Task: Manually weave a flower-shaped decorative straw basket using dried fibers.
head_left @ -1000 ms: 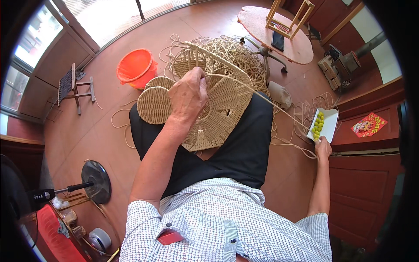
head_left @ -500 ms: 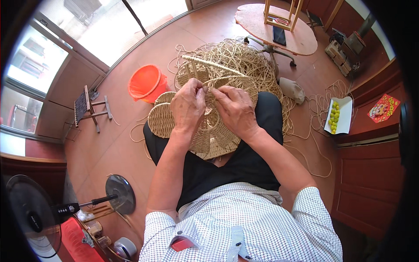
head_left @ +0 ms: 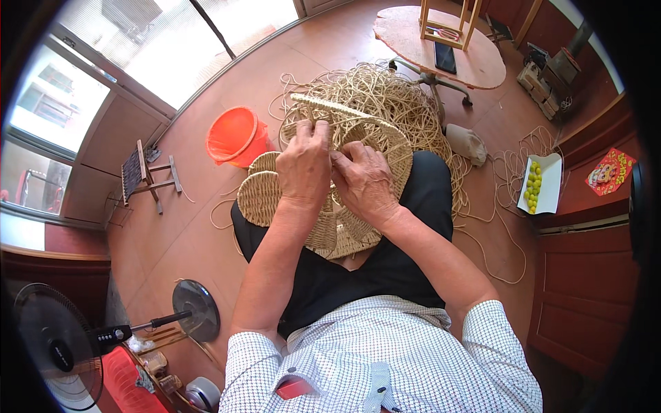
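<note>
On my lap rests a woven piece of tan twisted cord [head_left: 259, 198], with rounded lobes at the left and a cord-wrapped bar [head_left: 337, 105] along its far side. Over its middle my left hand [head_left: 304, 164] is closed, fingers bent and pointing away from me, pinching cord. Close beside it, my right hand [head_left: 366, 180] is closed too, thumb and fingertips meeting at the cord against the weave. Both hands cover the stretch being worked, so the exact strand is hidden. Behind the piece lies a big tangled heap of loose cord [head_left: 385, 93] on the floor.
An orange bucket [head_left: 234, 135] stands to the left, with a small folding stool [head_left: 149, 172] beyond it. A round table [head_left: 475, 65] at the far right bears a phone [head_left: 445, 58] and a wooden frame. A fan [head_left: 58, 351] is near left; a white tray [head_left: 549, 186] holds yellow-green fruit.
My left hand has turned, its fingers now lifted and pointing away from me. My right hand has shifted slightly and its fingers are more curled. The whole view has moved a little.
</note>
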`<state>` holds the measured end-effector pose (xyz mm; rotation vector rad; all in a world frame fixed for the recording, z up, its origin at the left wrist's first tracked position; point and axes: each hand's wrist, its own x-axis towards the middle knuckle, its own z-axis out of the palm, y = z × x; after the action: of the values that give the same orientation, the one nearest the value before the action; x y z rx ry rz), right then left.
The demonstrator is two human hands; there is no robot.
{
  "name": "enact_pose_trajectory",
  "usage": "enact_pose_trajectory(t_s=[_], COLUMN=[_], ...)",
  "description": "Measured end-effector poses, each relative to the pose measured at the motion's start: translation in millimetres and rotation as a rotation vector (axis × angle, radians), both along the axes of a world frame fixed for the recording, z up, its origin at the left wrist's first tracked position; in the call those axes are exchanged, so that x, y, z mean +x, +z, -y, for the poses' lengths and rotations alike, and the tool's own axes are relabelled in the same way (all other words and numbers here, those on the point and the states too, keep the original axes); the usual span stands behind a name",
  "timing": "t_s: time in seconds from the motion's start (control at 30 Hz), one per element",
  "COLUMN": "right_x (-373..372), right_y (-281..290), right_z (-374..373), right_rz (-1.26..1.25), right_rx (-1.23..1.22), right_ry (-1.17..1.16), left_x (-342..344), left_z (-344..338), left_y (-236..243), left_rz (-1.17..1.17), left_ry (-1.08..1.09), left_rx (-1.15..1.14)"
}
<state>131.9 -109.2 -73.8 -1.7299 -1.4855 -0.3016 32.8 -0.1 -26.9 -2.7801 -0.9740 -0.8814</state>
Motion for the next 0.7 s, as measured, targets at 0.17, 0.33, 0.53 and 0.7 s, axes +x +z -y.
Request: enact_pose_trajectory(t_s=[0.17, 0.33, 0.53, 0.7], right_x=[1.8, 1.1, -0.5, -9.7], right_y=[-2.7, -1.4, -0.2, 11.3], right_z=[0.4, 1.8, 1.2, 6.0], right_rz=[-0.007, -0.015, -0.017, 0.121], right_rx=[-0.018, -0.017, 0.04, 0.137], right_ry=[-0.003, -0.003, 0.001, -0.028], left_x=[3.8, -13.8, -37.3, -59.0], left_z=[-2.1, -10.3, 6.8, 15.1], left_y=[0.5, -7.1, -12.5, -6.8], left_rz=[-0.095, 0.183, 0.293, 0.354], left_ry=[0.039, -0.214, -0.177, -0.059], left_rx=[-0.182, -0.15, -0.185, -0.27])
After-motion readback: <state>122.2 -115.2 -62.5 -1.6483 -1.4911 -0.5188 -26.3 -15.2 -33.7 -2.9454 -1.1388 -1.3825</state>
